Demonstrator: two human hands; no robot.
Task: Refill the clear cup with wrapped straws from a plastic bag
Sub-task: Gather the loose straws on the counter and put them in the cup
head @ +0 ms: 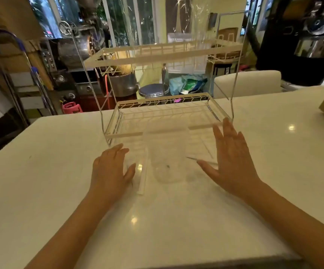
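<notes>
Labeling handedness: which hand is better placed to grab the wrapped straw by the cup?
Left. The left hand lies right beside the straw; the right hand is across the cup.

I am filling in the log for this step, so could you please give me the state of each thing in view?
Cup: upright on the table, looks empty.
Wrapped straw: lying flat, left of the cup.
Left hand: open, holds nothing.
Right hand: open, holds nothing.
Rack: standing behind the cup, lower shelf bare.
</notes>
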